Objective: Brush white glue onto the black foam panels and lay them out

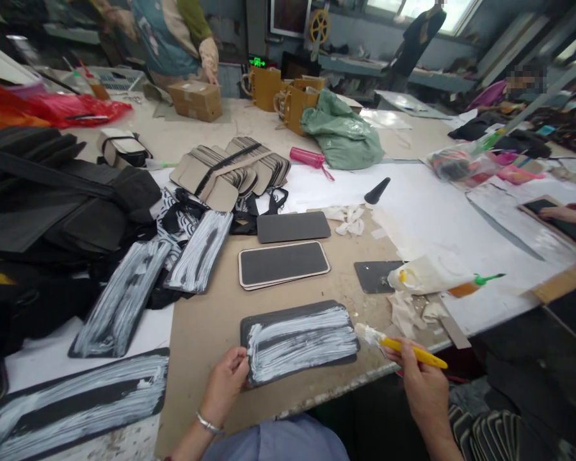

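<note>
Here, a cardboard-topped worktable point(206, 323) crosses a cluttered workshop point(348, 40); a blurred co-worker point(158, 41), cut off above, perhaps touches a box point(194, 101). Near the table's front, the left hand point(228, 376) pinches a white-smeared panel point(302, 342) lying lengthwise left-to-right, while the right hand point(423, 384) closes around a yellow brush point(392, 345), bristles point(365, 333) leftward

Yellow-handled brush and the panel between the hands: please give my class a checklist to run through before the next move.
1. Brush in the right hand: ok.
2. Left hand on the left edge of the panel: ok.
3. White coating over the whole panel: not ok, dark surface shows.
4. Bristles off the panel: cannot tell, near its right edge.
5. Bottom-left coated sheet apart from the panel: ok.
</note>
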`<state>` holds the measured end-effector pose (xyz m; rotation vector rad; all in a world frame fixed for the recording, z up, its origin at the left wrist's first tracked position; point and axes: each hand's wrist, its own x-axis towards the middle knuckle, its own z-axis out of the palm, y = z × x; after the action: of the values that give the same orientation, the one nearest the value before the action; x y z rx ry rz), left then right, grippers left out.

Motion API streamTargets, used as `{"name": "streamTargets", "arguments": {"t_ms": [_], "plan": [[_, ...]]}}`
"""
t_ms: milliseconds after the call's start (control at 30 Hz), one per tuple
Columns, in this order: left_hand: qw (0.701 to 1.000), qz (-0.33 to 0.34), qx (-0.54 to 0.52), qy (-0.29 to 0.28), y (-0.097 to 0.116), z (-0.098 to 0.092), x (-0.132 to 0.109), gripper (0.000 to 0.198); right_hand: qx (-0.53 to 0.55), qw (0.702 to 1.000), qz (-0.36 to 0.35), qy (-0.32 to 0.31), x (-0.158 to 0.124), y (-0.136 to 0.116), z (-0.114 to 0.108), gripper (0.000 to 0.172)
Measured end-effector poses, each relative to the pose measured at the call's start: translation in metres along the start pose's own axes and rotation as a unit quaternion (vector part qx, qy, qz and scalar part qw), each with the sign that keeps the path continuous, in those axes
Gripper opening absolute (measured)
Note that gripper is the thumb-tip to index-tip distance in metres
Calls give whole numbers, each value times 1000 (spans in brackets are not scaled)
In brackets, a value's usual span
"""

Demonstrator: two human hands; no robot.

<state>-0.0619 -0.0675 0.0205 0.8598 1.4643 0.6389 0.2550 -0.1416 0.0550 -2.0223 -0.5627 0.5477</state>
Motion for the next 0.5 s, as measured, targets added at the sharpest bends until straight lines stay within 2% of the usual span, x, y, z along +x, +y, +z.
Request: {"name": "streamTargets", "arguments": {"t_ms": [100,167,300,400,500], "plan": [[1000,14,-15,-19,8,2,-4,29,79,993,4,-84,-5,-14,16,50],[999,30,-10,-9,10,2,-4,32,106,985,16,-137,-14,-24,35,48],[999,40,7,22,7,2,-3,46,141,970,31,-195,-31,-35,66,47],[998,57,28,27,12,-1,-3,48,161,964,51,-203,-35,-40,70,47],[995,93,39,17,35,-6,0,47,189,953,80,-222,-35,-49,56,47]]}}
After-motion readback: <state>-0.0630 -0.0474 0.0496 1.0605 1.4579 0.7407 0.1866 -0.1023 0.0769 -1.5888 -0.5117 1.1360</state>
